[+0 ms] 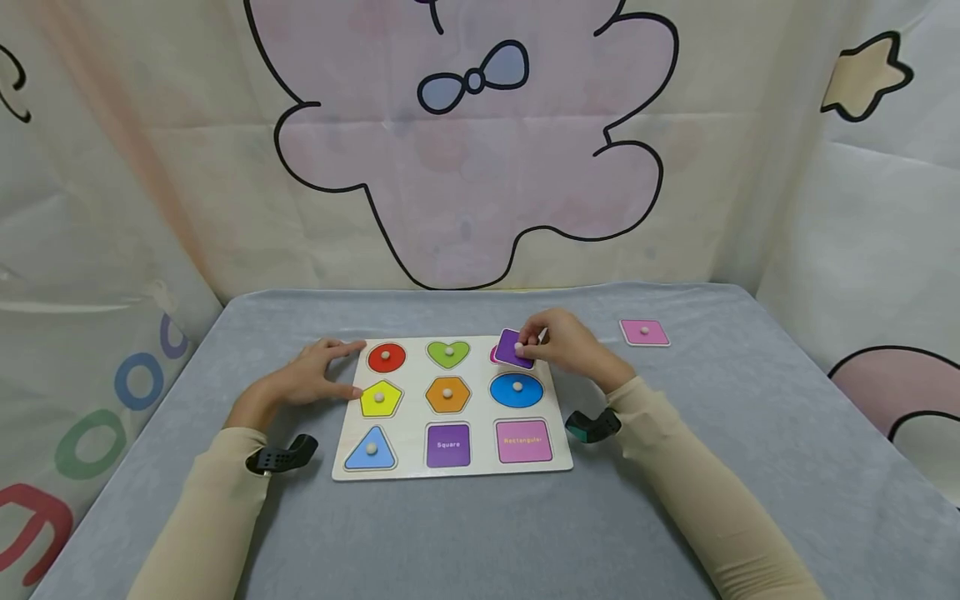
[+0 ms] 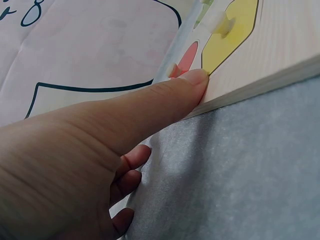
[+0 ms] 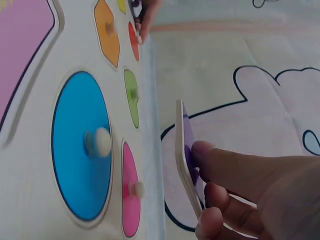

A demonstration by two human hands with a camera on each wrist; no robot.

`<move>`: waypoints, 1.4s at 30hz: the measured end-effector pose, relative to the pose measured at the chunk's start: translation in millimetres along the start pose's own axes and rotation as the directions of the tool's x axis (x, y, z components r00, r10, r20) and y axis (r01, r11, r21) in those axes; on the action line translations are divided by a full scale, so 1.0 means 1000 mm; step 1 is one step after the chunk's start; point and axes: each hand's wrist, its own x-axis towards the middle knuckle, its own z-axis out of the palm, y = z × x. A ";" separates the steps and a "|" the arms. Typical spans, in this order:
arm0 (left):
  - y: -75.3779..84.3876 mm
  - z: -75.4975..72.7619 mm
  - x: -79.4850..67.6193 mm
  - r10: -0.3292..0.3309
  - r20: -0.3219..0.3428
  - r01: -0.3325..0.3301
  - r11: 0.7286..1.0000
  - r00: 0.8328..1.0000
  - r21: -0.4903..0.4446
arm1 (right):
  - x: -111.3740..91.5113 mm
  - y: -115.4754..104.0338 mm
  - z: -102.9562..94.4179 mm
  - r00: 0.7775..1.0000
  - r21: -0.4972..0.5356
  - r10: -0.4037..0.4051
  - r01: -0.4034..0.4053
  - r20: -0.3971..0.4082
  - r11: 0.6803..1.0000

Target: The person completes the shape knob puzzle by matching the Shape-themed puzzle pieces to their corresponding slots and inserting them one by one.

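Observation:
My right hand [image 1: 564, 343] pinches the knob of a purple square puzzle piece [image 1: 508, 348], held tilted over the upper right of a wooden shape board [image 1: 482, 446]. In the right wrist view, the piece [image 3: 181, 150] shows edge-on, apart from the board, near a pink knobbed piece [image 3: 130, 210] set in it. My left hand [image 1: 300, 377] touches the board's left edge with the thumb and a finger spread apart. Its thumb [image 2: 165, 95] presses beside the yellow pentagon [image 2: 235, 35]. In the bottom row, recesses printed "Square" [image 1: 448, 457] and "Rectangular" [image 1: 523, 452] hold no piece.
A pink rectangle piece [image 1: 634, 335] lies on the grey cloth [image 1: 480, 533] beyond the board's right side. Red, green, orange and blue knobbed pieces sit in the board. Printed curtains [image 1: 480, 167] surround the table at the back and sides.

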 end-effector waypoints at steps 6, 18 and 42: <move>-0.001 0.001 0.000 -0.006 0.003 0.006 1.000 1.000 -0.001 | -0.002 -0.014 0.010 0.998 -0.003 -0.007 0.007 0.057 1.000; 0.001 0.001 0.003 -0.010 0.007 0.010 1.000 1.000 0.003 | -0.006 -0.028 0.023 0.981 0.138 -0.108 0.086 0.160 0.987; 0.001 -0.002 0.000 -0.006 0.005 0.006 1.000 1.000 0.019 | -0.026 -0.066 0.069 0.958 0.135 -0.101 0.066 0.269 0.989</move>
